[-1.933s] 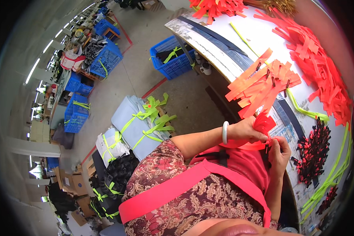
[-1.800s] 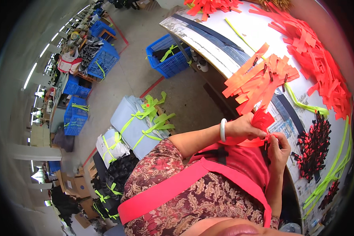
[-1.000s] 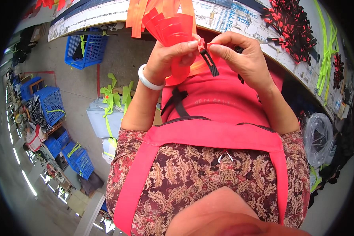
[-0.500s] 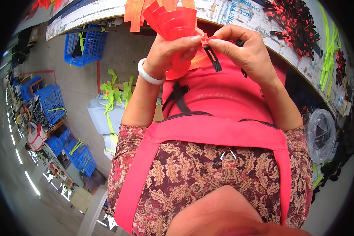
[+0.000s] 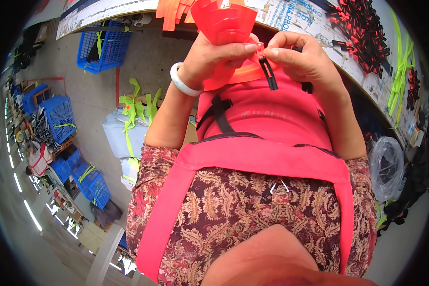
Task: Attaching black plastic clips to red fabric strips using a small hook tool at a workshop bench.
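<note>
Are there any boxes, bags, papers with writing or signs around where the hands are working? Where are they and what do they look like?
Printed paper sheet: on the table edge above the hands, whitish with blue and dark print.
Clear plastic bag: lower right beside the table, crumpled, see-through.
Blue plastic crate: floor, upper left, boxy lattice walls.
Pale wrapped bundle: floor left of the left arm, flat, tied with neon green strap.
No screens or signs show.

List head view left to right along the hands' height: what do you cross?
Blue crate → white bangle → left hand with orange pieces → black strap → right hand → black-and-red parts → yellow-green strips.
</note>
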Demonstrator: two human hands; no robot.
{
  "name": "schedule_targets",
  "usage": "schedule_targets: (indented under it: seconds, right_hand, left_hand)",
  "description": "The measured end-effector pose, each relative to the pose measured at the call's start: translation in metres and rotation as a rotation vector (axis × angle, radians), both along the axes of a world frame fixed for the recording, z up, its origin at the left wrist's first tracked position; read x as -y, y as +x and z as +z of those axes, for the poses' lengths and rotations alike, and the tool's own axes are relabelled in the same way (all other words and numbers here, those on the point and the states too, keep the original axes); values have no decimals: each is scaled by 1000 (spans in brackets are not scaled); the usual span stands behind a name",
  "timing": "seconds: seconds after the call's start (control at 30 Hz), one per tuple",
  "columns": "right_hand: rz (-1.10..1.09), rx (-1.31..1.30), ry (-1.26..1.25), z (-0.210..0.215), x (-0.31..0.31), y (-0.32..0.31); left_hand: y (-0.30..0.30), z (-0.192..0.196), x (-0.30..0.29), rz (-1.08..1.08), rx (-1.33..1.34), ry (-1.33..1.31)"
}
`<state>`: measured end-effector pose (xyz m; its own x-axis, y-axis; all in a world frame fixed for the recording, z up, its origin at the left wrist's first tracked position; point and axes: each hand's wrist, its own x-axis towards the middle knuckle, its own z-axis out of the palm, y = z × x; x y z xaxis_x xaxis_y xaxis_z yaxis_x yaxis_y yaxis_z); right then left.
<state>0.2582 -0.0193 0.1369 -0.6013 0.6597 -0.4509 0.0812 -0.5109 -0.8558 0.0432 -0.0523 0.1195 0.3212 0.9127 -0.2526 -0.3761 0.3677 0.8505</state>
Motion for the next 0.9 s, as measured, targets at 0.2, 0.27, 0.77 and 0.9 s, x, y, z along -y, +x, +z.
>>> schedule_targets:
  seconds: [0.2, 0.27, 0.77, 0.9]
  right_hand:
    - [-70, 23, 42, 0, 3, -4]
    - [-89, 24, 58, -1, 3, -4]
    - [-63, 92, 263, 6, 6, -6]
    - [23, 117, 147, 5, 1, -3]
  left_hand:
    - [-1, -5, -1, 20, -17, 45]
    - [-1, -7, -1, 27, 2, 51]
    - [2, -7, 0, 27, 26, -17]
    - [-3, -12, 0, -46, 25, -18]
